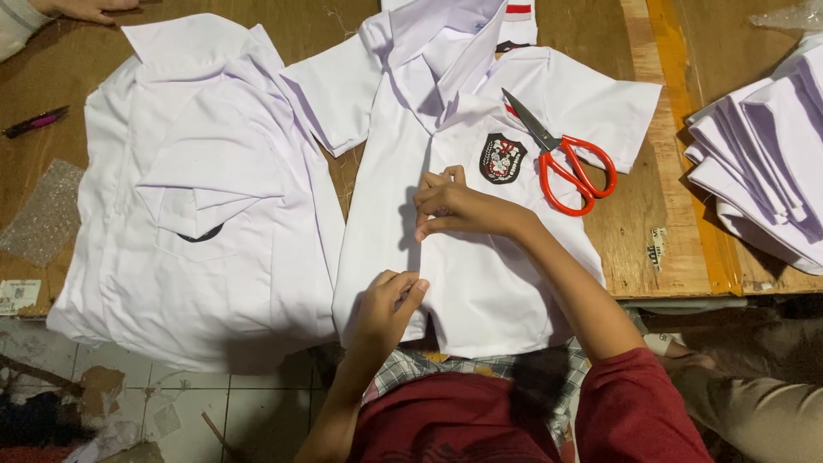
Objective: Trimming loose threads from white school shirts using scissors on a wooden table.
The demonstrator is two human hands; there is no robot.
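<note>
Head cam: both hands pinch white school shirt (480, 283) placket on desk (634, 223); R hand (459, 208) above, L hand (390, 304) nearer hem, placket running lengthwise between.

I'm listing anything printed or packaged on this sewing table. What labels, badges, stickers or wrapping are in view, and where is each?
Embroidered badge: chest of the middle white shirt, shield-shaped, black, white and red.
Small sticker: bare wood right of that shirt, pale with dark print.
Paper label: table's left edge, rectangular, whitish.
Bubble wrap: left of the shirt pile, clear.
Clear plastic wrapping: top right corner.
</note>
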